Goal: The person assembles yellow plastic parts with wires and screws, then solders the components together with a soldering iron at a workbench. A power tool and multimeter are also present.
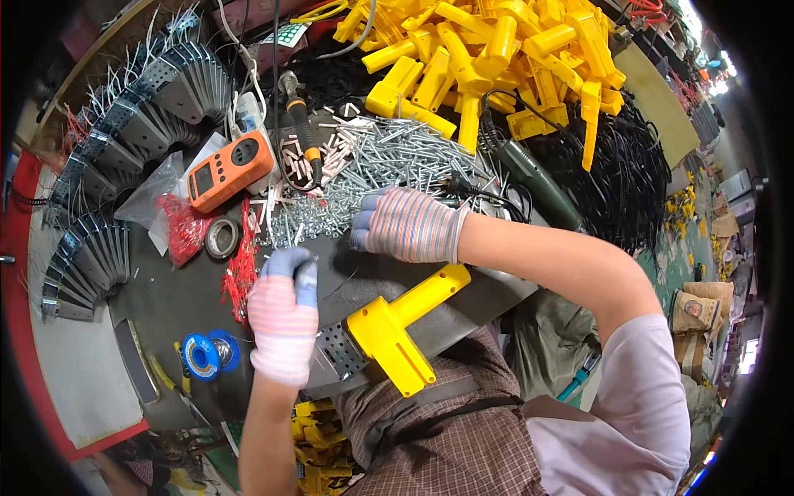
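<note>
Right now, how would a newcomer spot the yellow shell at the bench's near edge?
From the big yellow pile at the far side of the bench, come toward the worker, past the right hand, to the near edge. The shell is there, its handle slanting up and right. Unlike the piled ones, it lies apart, with a perforated metal plate at its left end.

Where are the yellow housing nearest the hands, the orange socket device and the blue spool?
Yellow housing (pixel 387 339): head view, on its wide body.
Orange socket device (pixel 230 172): head view, on its front.
Blue spool (pixel 205 357): head view, on its flange.
</note>
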The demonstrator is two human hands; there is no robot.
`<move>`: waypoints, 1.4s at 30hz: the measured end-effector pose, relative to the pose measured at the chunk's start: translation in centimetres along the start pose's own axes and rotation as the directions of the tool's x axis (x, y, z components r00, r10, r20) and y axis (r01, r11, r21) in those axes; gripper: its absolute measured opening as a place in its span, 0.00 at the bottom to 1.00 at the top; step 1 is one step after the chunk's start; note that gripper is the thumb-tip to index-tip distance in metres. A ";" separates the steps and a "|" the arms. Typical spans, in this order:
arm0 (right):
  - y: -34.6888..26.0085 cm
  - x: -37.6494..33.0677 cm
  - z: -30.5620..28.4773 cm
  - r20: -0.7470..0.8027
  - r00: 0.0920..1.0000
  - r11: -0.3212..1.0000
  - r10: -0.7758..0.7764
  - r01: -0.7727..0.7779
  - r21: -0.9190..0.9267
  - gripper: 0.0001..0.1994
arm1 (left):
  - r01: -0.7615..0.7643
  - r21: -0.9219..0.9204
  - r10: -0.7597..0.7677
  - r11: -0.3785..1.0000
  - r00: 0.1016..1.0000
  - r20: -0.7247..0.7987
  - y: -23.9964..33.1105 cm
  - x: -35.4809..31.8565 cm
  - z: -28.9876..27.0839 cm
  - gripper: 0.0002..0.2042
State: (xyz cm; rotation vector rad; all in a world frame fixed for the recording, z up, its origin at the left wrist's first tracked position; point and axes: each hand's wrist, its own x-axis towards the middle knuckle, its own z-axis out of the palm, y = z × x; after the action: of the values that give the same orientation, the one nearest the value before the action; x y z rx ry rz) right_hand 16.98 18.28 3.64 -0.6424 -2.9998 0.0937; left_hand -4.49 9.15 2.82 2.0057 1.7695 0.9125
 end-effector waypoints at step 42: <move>-12.1 -9.2 -5.1 0.400 0.814 0.063 0.421 -0.467 0.882 0.05 | -0.072 -0.343 0.036 0.937 0.993 -0.109 5.1 -15.8 1.0 0.10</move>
State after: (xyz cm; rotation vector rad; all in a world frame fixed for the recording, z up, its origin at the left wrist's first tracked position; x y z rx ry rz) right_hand 20.85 3.67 9.13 -1.2433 -1.8340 1.8498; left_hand -0.46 -6.88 1.26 1.8141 1.4803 1.2659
